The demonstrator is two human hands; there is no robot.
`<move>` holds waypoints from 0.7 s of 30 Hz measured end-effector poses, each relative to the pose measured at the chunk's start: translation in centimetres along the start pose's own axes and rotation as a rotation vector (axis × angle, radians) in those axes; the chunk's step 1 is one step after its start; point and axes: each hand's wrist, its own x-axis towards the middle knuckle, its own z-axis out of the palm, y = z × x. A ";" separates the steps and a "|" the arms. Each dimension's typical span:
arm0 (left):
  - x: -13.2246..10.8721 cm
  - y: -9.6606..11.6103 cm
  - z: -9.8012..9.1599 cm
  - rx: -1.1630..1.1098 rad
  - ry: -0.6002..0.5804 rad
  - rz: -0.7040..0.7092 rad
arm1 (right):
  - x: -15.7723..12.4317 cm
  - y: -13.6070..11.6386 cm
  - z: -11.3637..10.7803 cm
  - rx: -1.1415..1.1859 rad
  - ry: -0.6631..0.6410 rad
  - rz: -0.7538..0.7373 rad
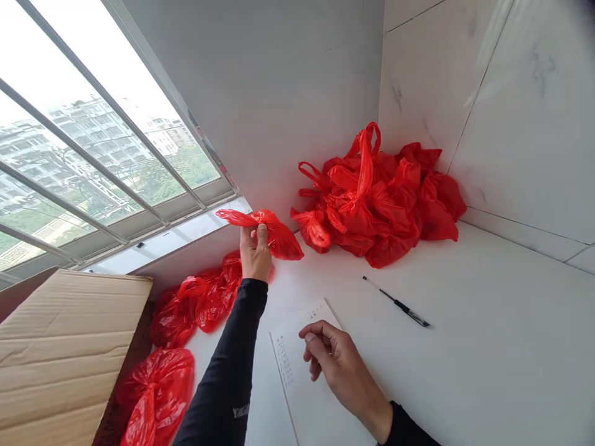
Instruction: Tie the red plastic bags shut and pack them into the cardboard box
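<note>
White tabletop: L hand grasping shiny, crumpled red bag w/ tapered end; R hand loose, half-open.

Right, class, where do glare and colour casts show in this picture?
Head view: sky burnt out to white beyond the barred window; pale glare streaking the tiled wall; a reddish cast on the grey panel behind the piled red bags.

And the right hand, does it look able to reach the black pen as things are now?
Probably yes: the right hand seems to hold nothing, and the black pen lies nearby on the white table, with nothing visible between them.
</note>
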 end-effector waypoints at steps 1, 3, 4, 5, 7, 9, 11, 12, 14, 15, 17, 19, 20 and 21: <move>-0.9 1.2 -1.1 -0.048 0.007 -0.008 | 0.0 0.0 -0.1 0.057 0.005 0.006; -3.3 3.6 -3.3 -0.135 0.012 -0.033 | 0.1 -0.1 -0.4 0.182 0.010 0.040; -4.9 4.6 -4.3 -0.200 0.009 -0.049 | 0.1 -0.2 -0.5 0.242 0.006 0.064; -6.7 5.5 -5.2 -0.322 -0.005 -0.079 | 0.1 -0.3 -0.6 0.296 -0.005 0.083; -10.5 6.7 -6.6 -0.411 -0.053 -0.161 | -0.1 -0.6 -0.6 0.377 -0.076 0.092; -14.0 7.1 -7.7 -0.322 -0.145 -0.265 | -0.4 -0.9 -0.5 0.395 -0.164 0.072; -17.0 7.0 -8.6 -0.229 -0.183 -0.329 | -0.8 -1.1 -0.2 0.359 -0.200 0.054; -18.2 6.7 -9.0 -0.227 -0.133 -0.324 | -1.0 -1.1 -0.2 0.338 -0.196 0.051; -20.2 6.0 -9.7 -0.319 0.055 -0.306 | -1.4 -1.1 0.0 0.318 -0.179 0.050; -21.0 5.6 -9.9 -0.388 0.129 -0.330 | -1.6 -1.1 0.0 0.321 -0.184 0.052; -22.8 4.8 -10.0 -0.522 0.140 -0.461 | -2.1 -1.2 0.2 0.322 -0.225 0.063; -24.5 4.0 -9.6 -0.637 0.040 -0.632 | -2.5 -1.1 0.4 0.264 -0.288 0.062; -25.3 3.7 -9.3 -0.693 0.012 -0.690 | -2.6 -1.1 0.5 0.190 -0.308 0.037; -25.9 3.5 -8.9 -0.753 0.009 -0.730 | -2.8 -0.9 0.6 0.081 -0.310 -0.014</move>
